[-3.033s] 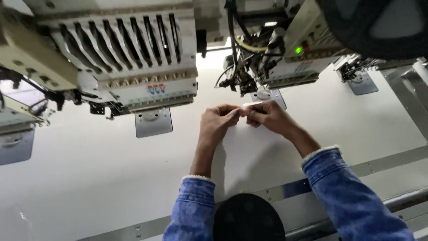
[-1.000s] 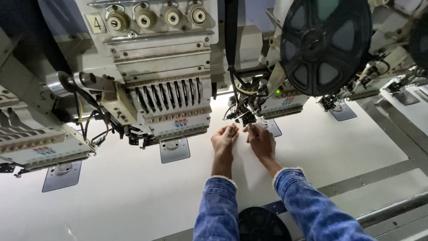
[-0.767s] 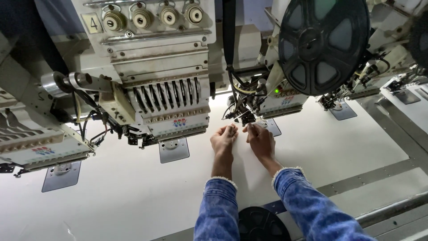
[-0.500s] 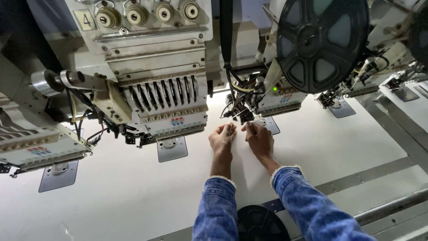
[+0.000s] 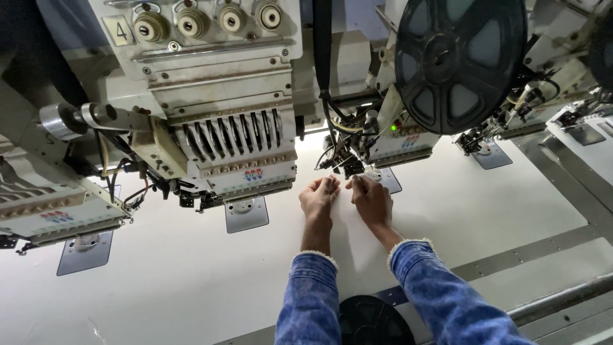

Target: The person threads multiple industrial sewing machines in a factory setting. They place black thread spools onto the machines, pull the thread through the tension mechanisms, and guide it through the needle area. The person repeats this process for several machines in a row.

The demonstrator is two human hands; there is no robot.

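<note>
1. Nearest the camera, a dark round reel is seen lying flat at the table's near edge, between two blue denim sleeves.
2. A grey metal rail is seen running along the near right side of the white table.
3. The left hand is held with its fingers curled together, pinched at the tips; what is gripped is too small to be made out.
4. The right hand is likewise closed in a pinch, just beside the left, with a thin pale thread apparently caught at the fingertips.
5. Both hands are placed on the white table directly below the needle assembly, where black cables hang in the way.
6. A metal needle plate is set into the table left of the hands, under an embroidery head with a row of dark slots.
7. Farther up, four round tension knobs are seen.
8. A large black spoked reel is mounted upright at the upper right; whether anything is wound on it cannot be told.
</note>
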